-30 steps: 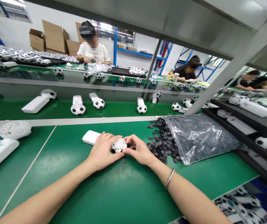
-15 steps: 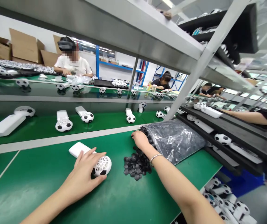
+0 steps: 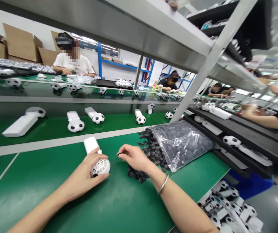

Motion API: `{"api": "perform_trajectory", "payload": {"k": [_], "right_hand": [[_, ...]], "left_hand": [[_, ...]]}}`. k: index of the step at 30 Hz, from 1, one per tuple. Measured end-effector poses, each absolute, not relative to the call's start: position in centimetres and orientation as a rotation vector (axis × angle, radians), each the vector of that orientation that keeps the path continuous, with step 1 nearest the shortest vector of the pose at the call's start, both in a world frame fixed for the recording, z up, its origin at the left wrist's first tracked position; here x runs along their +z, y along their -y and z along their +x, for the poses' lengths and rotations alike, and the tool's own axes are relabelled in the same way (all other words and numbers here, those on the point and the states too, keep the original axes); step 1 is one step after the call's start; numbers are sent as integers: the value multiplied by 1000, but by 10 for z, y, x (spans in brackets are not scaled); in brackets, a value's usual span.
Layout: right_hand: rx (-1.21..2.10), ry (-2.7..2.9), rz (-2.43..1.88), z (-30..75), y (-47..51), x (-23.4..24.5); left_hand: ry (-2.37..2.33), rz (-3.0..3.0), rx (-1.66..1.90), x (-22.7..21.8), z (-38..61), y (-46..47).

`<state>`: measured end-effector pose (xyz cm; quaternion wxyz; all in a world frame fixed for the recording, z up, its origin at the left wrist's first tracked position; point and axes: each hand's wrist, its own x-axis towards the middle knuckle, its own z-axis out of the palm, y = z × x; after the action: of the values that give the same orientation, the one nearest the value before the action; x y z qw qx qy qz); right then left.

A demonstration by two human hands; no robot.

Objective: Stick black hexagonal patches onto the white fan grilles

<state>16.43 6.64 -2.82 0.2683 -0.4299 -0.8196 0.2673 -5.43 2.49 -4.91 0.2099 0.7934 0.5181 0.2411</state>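
My left hand (image 3: 84,176) is closed around a white hand-held fan (image 3: 97,161) with a football-shaped lattice head; its handle points away from me on the green mat (image 3: 56,181). My right hand (image 3: 134,157) hovers just right of the fan head, thumb and forefinger pinching a small black piece (image 3: 118,154). A loose heap of black pieces (image 3: 150,155) lies right behind that hand, spilling from an open clear plastic bag (image 3: 182,142).
Finished football fans (image 3: 74,123) lie on the green conveyor behind a white strip. Black trays with fans (image 3: 228,129) stand at the right, and a bin of fans (image 3: 228,210) sits below the table edge. Other people work across the line and at right.
My right hand left the heap of black pieces and came back toward the fan with a piece pinched. My left hand has turned the fan so its handle points away.
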Motion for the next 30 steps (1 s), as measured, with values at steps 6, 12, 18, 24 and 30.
{"api": "perform_trajectory", "payload": {"k": [6,12,18,24,30], "right_hand": [[1097,2140,-931,163,-53,-24],[1068,2216,-796,155,-48,-28],[1072,2106,-780,143,-47,-37],[1354,1923,-881,139,-46,-46],[1316,1994,-954,136,-52,-44]], "left_hand": [[-1363,2131,674,-37,-43,-21],[-1279,2098,704,-34,-46,-18],[-1250,2099,713,-35,-44,-19],[-1283,2116,728,-37,-41,-18],[-1264,2134,743,-37,-40,-18]]}}
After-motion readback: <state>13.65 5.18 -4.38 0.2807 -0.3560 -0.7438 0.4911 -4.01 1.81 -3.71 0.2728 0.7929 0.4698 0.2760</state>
